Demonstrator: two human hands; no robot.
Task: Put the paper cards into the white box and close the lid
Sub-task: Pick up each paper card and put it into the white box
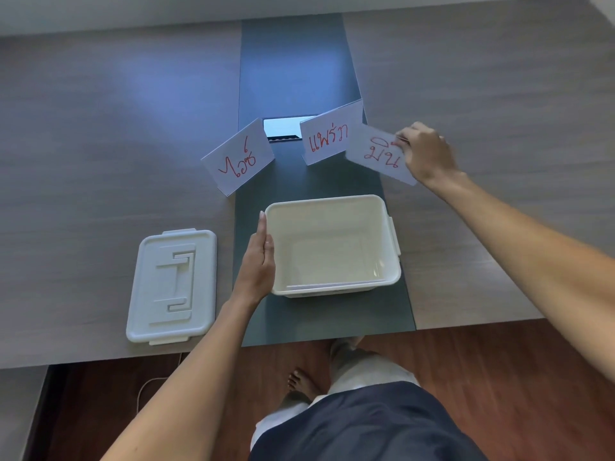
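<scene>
Our right hand (427, 151) has the rightmost card (377, 154) pinched at its right edge, fingers closed on the paper. The card looks lifted clear of the table (100, 128), though we cannot be sure it is fully off. Our left hand (261, 257) lies flat and open, fingers straight, pressed against the left wall of the white box (332, 244); it grips nothing and only steadies.

The box sits open on the dark centre strip (293, 61), near the table edge. Something thin and white seems to lie along its near inner wall, possibly a card already in; too faint to confirm.

Two more cards remain beyond the box: the middle card (329, 136), just beside and partly overlapped by the held one, and the left card (238, 158), apart from it, up and to the left.

Key relation: the held card is beyond the box and to its right, so the path runs toward us and slightly leftward. Its long axis lies roughly along the box's longer side, so we judge little turning is needed.

The lid (171, 286) rests on the table left of the box, well apart, nearer our left hand.

Progress, as judged: early; closing not yet begun.
</scene>
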